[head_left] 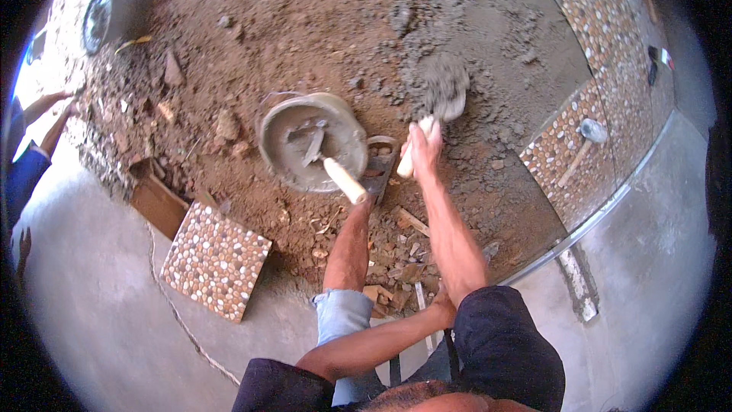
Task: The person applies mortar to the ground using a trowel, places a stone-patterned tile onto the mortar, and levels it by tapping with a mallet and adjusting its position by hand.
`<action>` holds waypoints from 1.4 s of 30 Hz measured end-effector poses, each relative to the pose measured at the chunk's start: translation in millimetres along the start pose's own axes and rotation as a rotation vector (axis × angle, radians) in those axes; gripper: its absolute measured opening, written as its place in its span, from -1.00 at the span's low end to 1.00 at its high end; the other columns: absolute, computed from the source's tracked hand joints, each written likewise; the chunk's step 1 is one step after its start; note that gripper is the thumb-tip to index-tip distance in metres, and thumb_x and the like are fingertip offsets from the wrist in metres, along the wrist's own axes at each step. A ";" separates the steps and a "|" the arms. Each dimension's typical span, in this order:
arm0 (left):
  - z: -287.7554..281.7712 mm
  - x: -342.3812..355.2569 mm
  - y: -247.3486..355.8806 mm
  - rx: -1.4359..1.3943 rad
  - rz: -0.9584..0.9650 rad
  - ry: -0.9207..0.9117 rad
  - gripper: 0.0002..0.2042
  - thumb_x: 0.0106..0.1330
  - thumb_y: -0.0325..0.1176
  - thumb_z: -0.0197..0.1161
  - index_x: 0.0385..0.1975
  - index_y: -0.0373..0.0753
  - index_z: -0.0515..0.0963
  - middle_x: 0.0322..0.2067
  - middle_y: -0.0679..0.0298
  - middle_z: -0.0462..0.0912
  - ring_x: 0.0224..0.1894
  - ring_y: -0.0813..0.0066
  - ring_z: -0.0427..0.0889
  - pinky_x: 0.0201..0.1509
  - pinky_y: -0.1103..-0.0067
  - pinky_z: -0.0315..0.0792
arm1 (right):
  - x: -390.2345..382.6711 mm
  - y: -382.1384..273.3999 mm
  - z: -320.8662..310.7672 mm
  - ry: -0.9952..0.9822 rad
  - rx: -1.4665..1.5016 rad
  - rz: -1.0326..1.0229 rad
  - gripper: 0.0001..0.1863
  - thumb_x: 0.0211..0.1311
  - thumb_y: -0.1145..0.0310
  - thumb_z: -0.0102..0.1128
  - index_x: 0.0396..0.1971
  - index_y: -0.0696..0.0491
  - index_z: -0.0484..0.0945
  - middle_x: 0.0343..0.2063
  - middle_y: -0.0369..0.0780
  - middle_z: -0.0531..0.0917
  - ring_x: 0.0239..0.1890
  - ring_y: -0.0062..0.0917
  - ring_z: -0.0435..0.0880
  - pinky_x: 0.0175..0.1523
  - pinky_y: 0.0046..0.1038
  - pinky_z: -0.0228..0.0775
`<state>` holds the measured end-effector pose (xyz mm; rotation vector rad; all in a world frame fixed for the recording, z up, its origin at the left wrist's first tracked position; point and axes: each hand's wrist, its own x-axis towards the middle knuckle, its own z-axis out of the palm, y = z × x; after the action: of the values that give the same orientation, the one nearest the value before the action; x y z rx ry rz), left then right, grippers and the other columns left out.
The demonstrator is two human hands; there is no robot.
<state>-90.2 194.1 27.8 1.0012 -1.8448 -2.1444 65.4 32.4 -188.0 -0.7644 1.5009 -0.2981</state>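
Head view | right hand (425,145) clenched round a trowel (457,107) at the grey mortar (526,46); left hand (441,310) by the other elbow (grip cannot be told) | pebble tiles (583,15) down at right, mortar partly spread, leftward soil (305,30) apparently remaining, loose tile (217,259) seemingly unlaid

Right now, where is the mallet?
In the head view, the mallet lies on the right side, atop a pebbled tile, well to the right of the person's right hand.
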 end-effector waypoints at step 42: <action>-144.1 -222.0 -177.8 -0.149 -0.781 0.661 -0.49 0.24 0.07 0.16 -0.06 -0.30 0.48 -0.17 -0.08 0.59 -0.08 -0.03 0.56 -0.01 0.23 0.41 | -212.7 -109.0 -295.7 0.032 -0.646 0.412 -0.74 0.18 0.28 0.11 -0.22 0.08 0.33 -0.61 -0.26 0.44 -0.77 -0.55 0.45 -0.71 -0.44 0.33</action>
<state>216.0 230.1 -53.6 2.3019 -1.0462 -1.8216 -206.7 4.4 76.0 -0.9224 1.7605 0.5118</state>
